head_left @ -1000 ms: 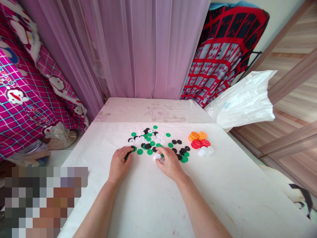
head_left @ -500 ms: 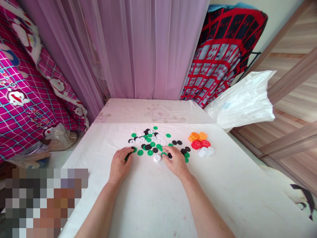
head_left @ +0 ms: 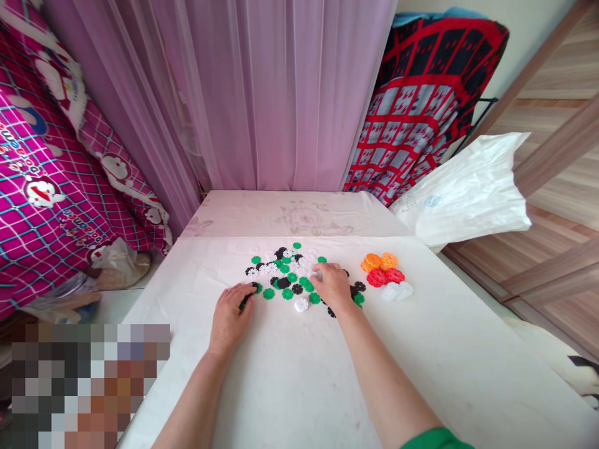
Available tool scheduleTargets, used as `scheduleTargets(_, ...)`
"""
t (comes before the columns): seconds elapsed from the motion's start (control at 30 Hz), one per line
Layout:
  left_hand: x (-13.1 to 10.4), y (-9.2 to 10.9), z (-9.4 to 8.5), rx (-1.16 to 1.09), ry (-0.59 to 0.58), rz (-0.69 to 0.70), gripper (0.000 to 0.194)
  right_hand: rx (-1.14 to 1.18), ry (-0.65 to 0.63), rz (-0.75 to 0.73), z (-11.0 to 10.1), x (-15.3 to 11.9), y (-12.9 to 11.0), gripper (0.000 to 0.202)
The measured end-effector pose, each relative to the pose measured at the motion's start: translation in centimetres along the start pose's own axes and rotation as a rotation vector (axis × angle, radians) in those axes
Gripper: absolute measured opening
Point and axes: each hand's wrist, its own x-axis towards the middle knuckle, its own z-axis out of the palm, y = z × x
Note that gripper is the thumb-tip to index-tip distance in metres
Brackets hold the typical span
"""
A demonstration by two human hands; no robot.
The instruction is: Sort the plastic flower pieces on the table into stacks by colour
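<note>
Flower-shaped plastic discs in green, black and white lie mixed in a loose spread on the white-covered table. At the left edge of the spread, my left hand curls around some black and green discs, which show between thumb and fingers. My right hand reaches over the right part, fingers bent and thumb apart. Its fingertips are close to the white discs; whether they touch is unclear. The hand covers some black discs beneath it.
Orange, red and pale white discs sit in separate groups at the right. A white plastic bag hangs by the table's right edge. Behind the table is a purple curtain; a pink checked cloth hangs left.
My right hand has moved up the table, from the near edge of the spread toward the white discs. My left hand stays around the same discs. The view has shifted slightly.
</note>
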Motion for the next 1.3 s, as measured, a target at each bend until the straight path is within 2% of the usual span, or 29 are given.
scheduleTargets(0.13, 0.0, 0.0, 0.1, 0.013, -0.003, -0.009, 0.026, -0.064, -0.036, -0.01, 0.1, 0.6, -0.4, 0.009)
scheduleTargets(0.27, 0.0, -0.1, 0.1, 0.025, -0.013, -0.01, 0.026, -0.066, -0.012, 0.014, -0.3, -0.1, -0.2, 0.013)
scheduleTargets(0.4, 0.0, 0.0, 0.1, 0.034, -0.006, -0.012, 0.026, 0.111, 0.095, 0.063, -1.5, -2.1, -0.2, 0.013)
scheduleTargets(0.5, 0.0, 0.1, 0.1, 0.036, -0.007, -0.019, 0.026, 0.26, 0.15, 0.028, -2.5, -3.9, -1.1, 0.008)
scheduleTargets(0.63, 0.0, 0.2, 0.1, 0.033, -0.013, -0.021, 0.026, 0.294, 0.113, -0.111, -3.1, -5.4, -2.9, 0.008)
scheduleTargets(0.77, 0.0, 0.2, 0.1, 0.028, -0.006, -0.015, 0.025, 0.22, 0.061, -0.165, -3.2, -5.6, -3.9, 0.011)
scheduleTargets(0.93, 0.0, 0.2, 0.1, 0.028, -0.001, -0.015, 0.025, 0.173, 0.009, -0.186, -3.3, -5.8, -3.9, 0.013)
scheduleTargets(1.3, 0.0, 0.1, 0.1, 0.007, -0.003, -0.018, 0.033, 0.193, 0.015, -0.186, -3.0, -5.9, -3.5, 0.01)
